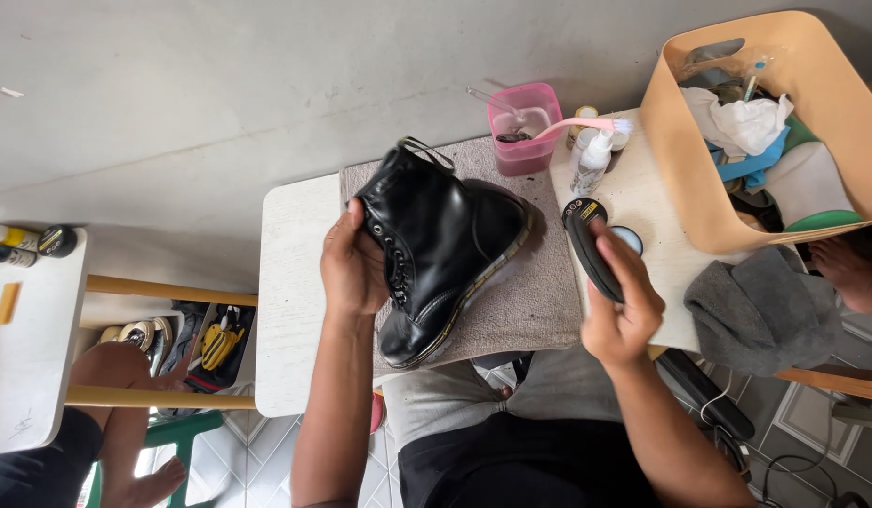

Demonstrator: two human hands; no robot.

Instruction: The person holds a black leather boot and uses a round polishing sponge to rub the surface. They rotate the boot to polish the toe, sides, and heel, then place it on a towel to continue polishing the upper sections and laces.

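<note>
A black leather lace-up boot (445, 240) lies on its side on a grey mat (530, 301) on the white table (290, 310). My left hand (353, 265) grips the boot at its laced shaft. To the right of the boot, my right hand (622, 306) holds a black oval shoe brush (588, 246), raised just above the table and apart from the boot. A small round tin (631, 238) lies right behind the brush.
A pink cup (525, 132) with a pink toothbrush (577, 125) stands behind the mat, beside a white spray bottle (592, 162). A tan basket (737, 122) of cloths sits at the right, a grey cloth (760, 310) in front of it. Another person's legs (116, 414) are at the lower left.
</note>
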